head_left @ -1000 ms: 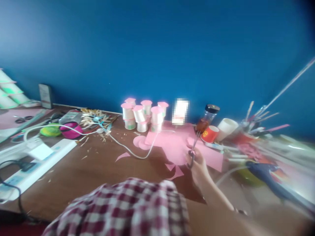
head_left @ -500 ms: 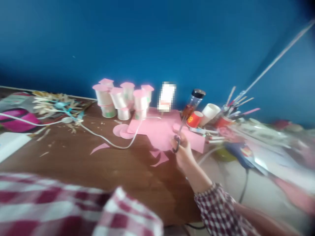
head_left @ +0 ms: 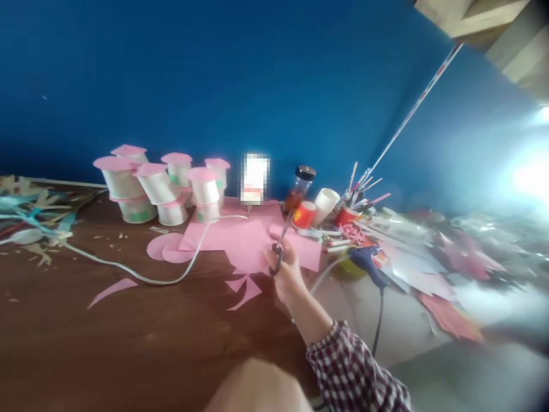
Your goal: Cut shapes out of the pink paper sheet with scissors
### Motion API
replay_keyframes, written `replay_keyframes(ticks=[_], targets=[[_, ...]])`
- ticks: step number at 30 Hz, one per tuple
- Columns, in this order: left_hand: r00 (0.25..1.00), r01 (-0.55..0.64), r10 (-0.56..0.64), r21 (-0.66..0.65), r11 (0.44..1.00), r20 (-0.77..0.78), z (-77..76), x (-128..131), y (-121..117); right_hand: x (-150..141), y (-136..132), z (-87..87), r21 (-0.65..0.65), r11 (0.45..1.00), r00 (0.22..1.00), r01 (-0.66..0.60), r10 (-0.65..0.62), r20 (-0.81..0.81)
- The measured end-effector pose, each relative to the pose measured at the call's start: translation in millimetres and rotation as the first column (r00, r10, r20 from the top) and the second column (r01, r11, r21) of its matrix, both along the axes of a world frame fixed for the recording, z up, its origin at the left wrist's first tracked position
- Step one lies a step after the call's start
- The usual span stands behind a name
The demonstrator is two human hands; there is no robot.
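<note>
My right hand (head_left: 286,272) is closed around the dark handles of a pair of scissors (head_left: 277,260). The blades point up and away over pink paper (head_left: 251,243) lying on the table. Two pink paper discs (head_left: 175,248) lie to the left of that sheet, and pink offcuts (head_left: 249,292) are in front of it. I do not see my left hand. A blurred bare body part (head_left: 259,389) shows at the bottom edge, and I cannot tell which part it is.
Stacked white paper cups (head_left: 206,194) with pink discs stand at the back left. A white cable (head_left: 158,281) crosses the brown table (head_left: 141,337). To the right are a jar (head_left: 302,183), a red cup (head_left: 303,215), a blue glue gun (head_left: 369,264) and a pile of papers (head_left: 416,263).
The view has swung right, so the cups, paper and right hand sit further left. The checked cloth at bottom left has gone out of view. My right hand still holds the scissors.
</note>
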State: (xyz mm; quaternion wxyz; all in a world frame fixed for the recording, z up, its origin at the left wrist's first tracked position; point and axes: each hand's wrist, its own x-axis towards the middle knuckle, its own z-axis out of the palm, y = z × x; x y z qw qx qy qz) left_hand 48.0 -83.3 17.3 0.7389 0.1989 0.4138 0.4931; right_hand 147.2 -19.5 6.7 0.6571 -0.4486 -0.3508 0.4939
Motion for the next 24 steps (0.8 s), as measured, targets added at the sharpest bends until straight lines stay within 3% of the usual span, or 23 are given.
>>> replay_keyframes(ticks=[3, 4, 5, 10, 14, 18, 24], targets=[[0.978, 0.182, -0.174, 0.064, 0.981, -0.114, 7.3, -23.9, 8.7, -0.5, -1.2, 3.5, -0.011, 0.997, 0.996, 0.081, -0.082, -0.041], [0.917, 0.35, -0.319, 0.1, 0.931, -0.239, 8.4, -27.2, 13.5, -1.0, -1.5, 4.2, -0.016, 0.994, 0.992, 0.112, -0.113, -0.06], [0.878, 0.417, -0.357, 0.144, 0.897, -0.319, 8.9, -27.7, 19.0, -1.6, -1.9, 4.5, -0.024, 0.99, 0.987, 0.139, -0.14, -0.078], [0.968, 0.135, -0.094, 0.171, 0.976, -0.231, 9.8, -6.3, 47.1, -5.8, -4.5, 2.8, -0.005, 0.989, 0.984, 0.145, -0.144, -0.109], [0.998, 0.012, -0.001, 0.19, 0.982, -0.061, 9.7, 3.9, 57.7, -6.8, -5.7, 1.9, -0.002, 0.996, 0.996, 0.093, -0.093, -0.013], [0.999, -0.05, 0.049, 0.083, 0.995, 0.014, 2.2, -1.0, 60.2, -8.5, -6.5, 3.0, 0.045, 0.996, 0.986, 0.083, -0.089, 0.139], [0.994, -0.028, 0.017, 0.097, 0.995, 0.11, -9.1, -5.3, 61.4, -14.7, -7.4, 2.3, 0.042, 0.991, 0.973, 0.129, -0.134, 0.188]])
